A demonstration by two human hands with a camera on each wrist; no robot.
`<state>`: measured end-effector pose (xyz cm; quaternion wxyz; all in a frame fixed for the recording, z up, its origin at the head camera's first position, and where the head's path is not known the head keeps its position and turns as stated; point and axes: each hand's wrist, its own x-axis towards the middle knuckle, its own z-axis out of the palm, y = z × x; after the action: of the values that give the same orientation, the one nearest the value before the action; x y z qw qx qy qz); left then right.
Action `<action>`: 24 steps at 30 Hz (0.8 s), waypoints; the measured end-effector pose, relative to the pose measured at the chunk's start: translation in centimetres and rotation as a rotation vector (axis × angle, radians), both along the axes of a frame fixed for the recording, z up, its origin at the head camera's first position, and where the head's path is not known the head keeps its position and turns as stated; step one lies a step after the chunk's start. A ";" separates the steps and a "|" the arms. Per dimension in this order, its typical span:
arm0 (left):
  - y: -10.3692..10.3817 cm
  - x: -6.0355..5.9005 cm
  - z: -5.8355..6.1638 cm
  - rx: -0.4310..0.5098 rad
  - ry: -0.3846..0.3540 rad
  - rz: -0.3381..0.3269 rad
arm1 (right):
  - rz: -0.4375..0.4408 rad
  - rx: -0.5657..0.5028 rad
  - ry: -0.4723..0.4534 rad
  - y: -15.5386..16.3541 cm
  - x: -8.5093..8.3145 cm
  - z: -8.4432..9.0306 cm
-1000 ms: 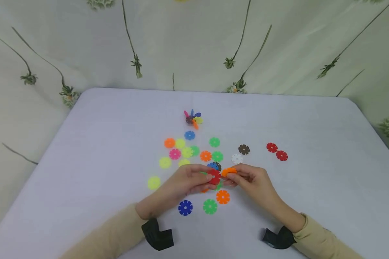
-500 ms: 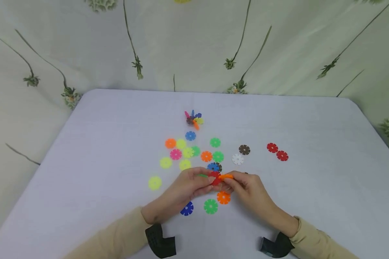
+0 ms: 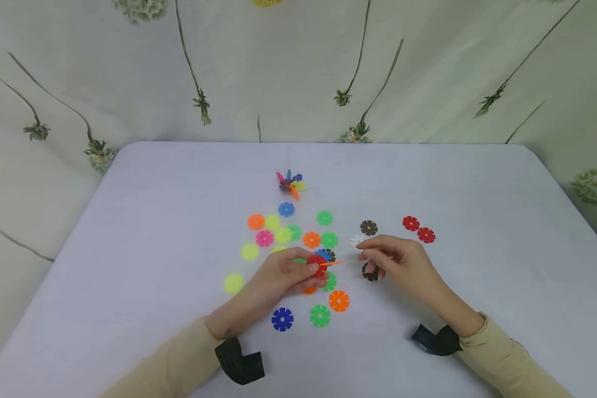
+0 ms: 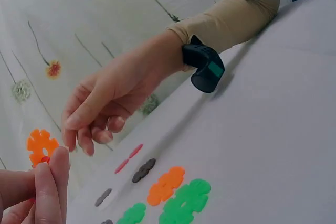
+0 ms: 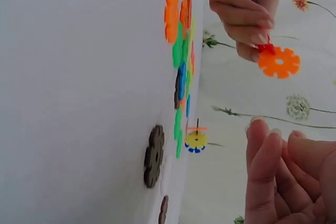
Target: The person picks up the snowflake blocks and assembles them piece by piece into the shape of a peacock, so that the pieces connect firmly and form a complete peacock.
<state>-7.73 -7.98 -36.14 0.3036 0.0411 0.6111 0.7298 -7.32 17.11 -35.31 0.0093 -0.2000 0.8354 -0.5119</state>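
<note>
Tabletop (image 3: 154,221): white cloth, loose coloured discs (image 3: 298,237) scattered mid-field.
Left hand (image 3: 283,276): grip pinched on red disc (image 3: 316,265), raised just above the loose pieces; orange disc (image 4: 42,145) slotted into it.
Right hand (image 3: 398,260): grip slack, fingers loosely curled, empty, above brown disc (image 3: 370,272).

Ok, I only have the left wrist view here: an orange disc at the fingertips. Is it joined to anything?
Observer: Yes, the orange disc is slotted into a red disc that the left hand pinches.
Operator: Does the right hand hide a piece?
Observer: No, the right wrist view shows the right hand with bare fingers.
Operator: Any built piece around?
Observer: One multicoloured cluster on the far part of the table.
</note>
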 end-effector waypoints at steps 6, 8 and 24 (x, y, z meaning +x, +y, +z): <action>-0.6 -0.5 -0.6 -0.006 0.076 0.016 | 0.062 0.416 0.071 1.7 -0.9 -0.8; -0.7 -0.6 -0.8 -0.041 0.103 0.017 | 0.109 0.486 0.064 1.9 -0.9 -1.0; 0.5 0.5 -1.0 -0.070 0.026 -0.075 | 0.220 -0.228 0.076 -2.2 1.0 -1.5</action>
<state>-7.26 -7.51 -37.12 0.3240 0.0630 0.6382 0.6956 -6.36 14.91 -36.85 0.0111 -0.3093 0.7447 -0.5913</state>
